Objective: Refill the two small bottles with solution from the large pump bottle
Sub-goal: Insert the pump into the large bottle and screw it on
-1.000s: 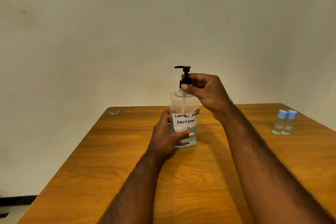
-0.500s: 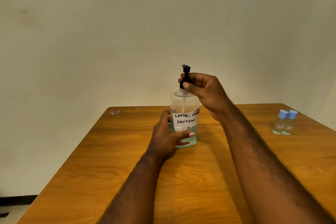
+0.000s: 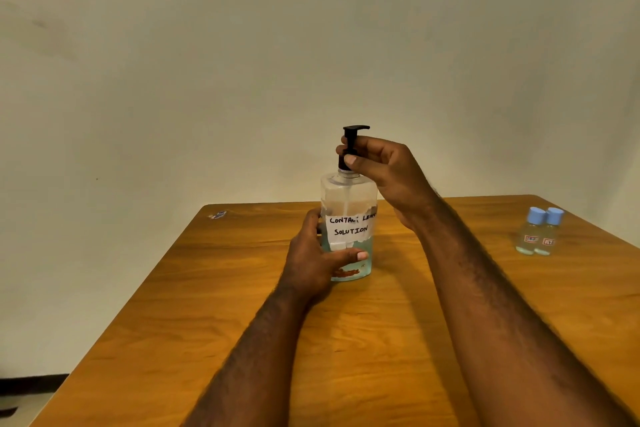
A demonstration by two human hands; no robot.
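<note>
Clasping pump bottle (image 3: 348, 194), left hand (image 3: 311, 260), right hand (image 3: 388, 170) pinching its pump (image 3: 353, 132), small bottles (image 3: 538, 234) near table (image 3: 381, 340) edge

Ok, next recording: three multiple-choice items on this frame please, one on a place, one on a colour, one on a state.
1. Where do the two small bottles stand?
A. far right on the table
B. at its left edge
C. on the floor
2. Their caps are:
A. red
B. blue
C. black
3. The right hand:
A. lies flat
B. pinches the pump bottle's black neck
C. holds a cap

Answers: 1 A, they stand together near the right edge; 2 B, both caps are light blue; 3 B, thumb and fingers close round the neck.
</note>
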